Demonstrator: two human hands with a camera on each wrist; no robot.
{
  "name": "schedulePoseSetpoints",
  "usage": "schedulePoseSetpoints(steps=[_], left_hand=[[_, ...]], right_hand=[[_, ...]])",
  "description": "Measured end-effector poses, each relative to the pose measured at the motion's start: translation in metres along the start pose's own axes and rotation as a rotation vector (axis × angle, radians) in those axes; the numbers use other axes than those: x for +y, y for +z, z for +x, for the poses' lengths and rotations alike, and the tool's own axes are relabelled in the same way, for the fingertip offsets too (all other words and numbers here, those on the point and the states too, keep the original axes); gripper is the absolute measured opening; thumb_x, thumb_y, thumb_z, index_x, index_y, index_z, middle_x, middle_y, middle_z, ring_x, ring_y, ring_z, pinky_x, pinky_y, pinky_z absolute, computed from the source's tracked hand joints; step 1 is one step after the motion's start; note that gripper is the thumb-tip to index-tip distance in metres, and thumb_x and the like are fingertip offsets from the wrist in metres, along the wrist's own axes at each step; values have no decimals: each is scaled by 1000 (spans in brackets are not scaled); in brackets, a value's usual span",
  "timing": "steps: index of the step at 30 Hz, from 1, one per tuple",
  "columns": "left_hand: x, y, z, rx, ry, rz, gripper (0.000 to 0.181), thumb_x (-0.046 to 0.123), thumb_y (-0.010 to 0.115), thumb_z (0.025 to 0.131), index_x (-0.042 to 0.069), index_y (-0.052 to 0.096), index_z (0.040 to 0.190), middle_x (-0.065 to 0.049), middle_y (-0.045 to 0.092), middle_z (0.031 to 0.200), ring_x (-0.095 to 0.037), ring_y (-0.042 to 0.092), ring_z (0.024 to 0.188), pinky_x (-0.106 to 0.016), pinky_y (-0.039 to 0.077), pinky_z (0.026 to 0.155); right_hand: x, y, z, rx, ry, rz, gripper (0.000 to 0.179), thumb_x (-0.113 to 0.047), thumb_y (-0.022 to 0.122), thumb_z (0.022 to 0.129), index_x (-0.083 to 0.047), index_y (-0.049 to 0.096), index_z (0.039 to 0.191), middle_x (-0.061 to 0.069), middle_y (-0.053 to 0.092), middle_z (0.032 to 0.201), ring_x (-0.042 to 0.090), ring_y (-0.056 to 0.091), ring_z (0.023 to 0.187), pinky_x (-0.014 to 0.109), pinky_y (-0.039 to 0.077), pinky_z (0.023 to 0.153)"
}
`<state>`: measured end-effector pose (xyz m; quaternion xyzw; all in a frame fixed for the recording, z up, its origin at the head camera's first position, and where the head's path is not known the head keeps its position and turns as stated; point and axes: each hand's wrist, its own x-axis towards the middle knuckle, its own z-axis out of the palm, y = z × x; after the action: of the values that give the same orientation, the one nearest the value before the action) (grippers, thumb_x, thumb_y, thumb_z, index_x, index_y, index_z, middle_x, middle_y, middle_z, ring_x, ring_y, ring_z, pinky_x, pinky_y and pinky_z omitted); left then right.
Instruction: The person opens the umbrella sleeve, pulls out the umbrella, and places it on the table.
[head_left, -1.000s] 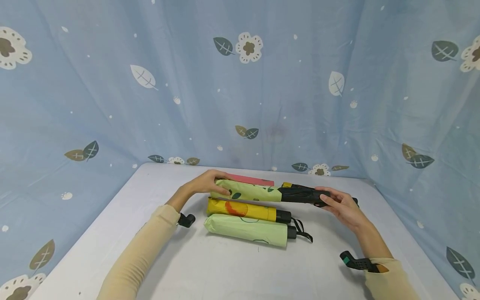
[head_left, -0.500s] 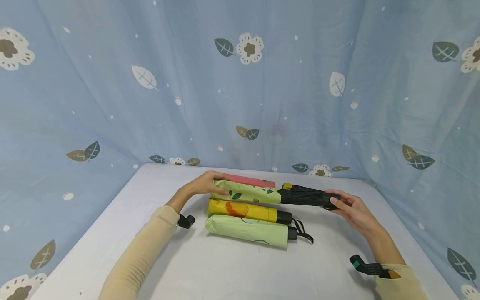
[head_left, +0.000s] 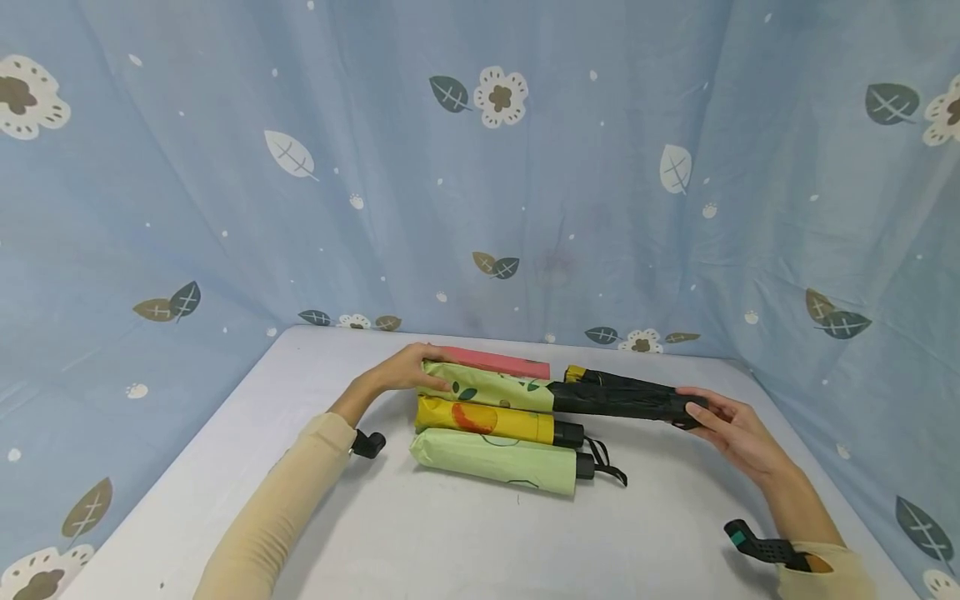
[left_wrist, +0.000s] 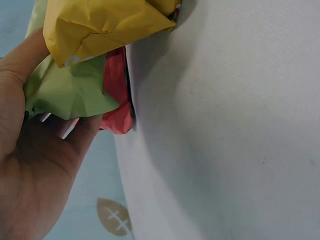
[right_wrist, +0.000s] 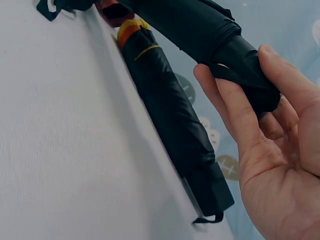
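My left hand grips the closed end of a light green umbrella sleeve printed with dark leaves. Out of the sleeve's right end sticks a folded black umbrella. Its handle and the wrist strap are between the thumb and fingers of my right hand. The umbrella's far end is hidden inside the sleeve. In the left wrist view the thumb lies on one side of the green fabric, with fingers on the other side.
In front lie a yellow sleeved umbrella and a light green sleeved one, handles to the right. Behind are a flat pink sleeve and another folded black umbrella with a yellow tip. A blue patterned curtain surrounds the white table.
My right hand has moved right, drawing the black umbrella with it, so it reaches farther right. The green sleeve and my left hand have shifted slightly left at the end.
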<state>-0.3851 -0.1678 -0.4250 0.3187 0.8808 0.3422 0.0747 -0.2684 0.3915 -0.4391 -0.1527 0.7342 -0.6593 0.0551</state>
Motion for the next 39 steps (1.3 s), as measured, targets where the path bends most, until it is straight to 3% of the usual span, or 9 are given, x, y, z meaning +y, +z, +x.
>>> schedulePoseSetpoints(steps=[5,9,12,18,28,33,35,37,39], left_hand=[[-2,0,-1,-2,-6,5,46,30,79,83,20,66,126,1,67,125,-20,57,118,-45,45,103],[-1,0,-2,-11,6,9,44,28,78,84,20,66,126,-1,67,126,-21,60,119,-44,48,101],[0,1,-2,-14,37,-1,42,26,78,85,19,67,125,-2,68,125,-22,61,119,-44,49,100],[0,0,-1,-9,45,-7,40,26,78,85,20,67,123,-2,69,124,-22,62,120,-42,49,101],[1,-1,-2,7,30,-4,40,30,78,85,19,68,122,-2,69,123,-21,63,117,-41,51,98],[2,-1,-4,10,26,-13,42,33,77,85,20,67,124,-3,69,123,-22,63,117,-42,51,97],[3,-1,-5,9,21,-14,42,34,77,85,21,67,123,-2,69,123,-21,63,116,-42,51,96],[5,-2,-6,12,26,-5,40,35,77,85,22,68,122,-2,70,121,-19,64,114,-41,51,96],[6,-3,-8,19,39,8,39,35,76,86,22,68,121,-1,70,119,-18,65,111,-41,51,96]], right_hand=[[3,-5,-7,17,3,-34,41,-10,46,104,1,44,144,-14,52,85,4,67,96,23,55,88],[5,-10,-13,38,23,-93,41,-12,46,104,-1,44,144,-9,30,67,4,47,58,21,55,86],[7,-14,-17,64,52,-115,42,-15,47,104,-4,45,145,-8,24,65,8,30,50,20,55,86],[9,-21,-22,81,82,-54,42,-15,48,104,-7,46,145,-13,38,68,-1,51,60,23,56,87],[9,-27,-23,97,103,-60,42,-16,51,103,-7,48,144,-11,34,62,6,39,48,26,56,86],[13,-28,-26,121,135,-230,47,-23,55,101,-5,47,144,-10,37,75,4,39,56,25,57,84],[14,-27,-28,132,158,-342,51,-30,57,100,-5,46,144,-12,47,91,-3,47,63,24,57,82],[14,-27,-29,141,186,-416,56,-36,58,99,-6,46,144,0,55,117,-8,56,76,23,56,82],[14,-26,-30,147,206,-471,60,-40,59,97,-6,46,144,14,46,142,-10,60,90,23,56,81]])
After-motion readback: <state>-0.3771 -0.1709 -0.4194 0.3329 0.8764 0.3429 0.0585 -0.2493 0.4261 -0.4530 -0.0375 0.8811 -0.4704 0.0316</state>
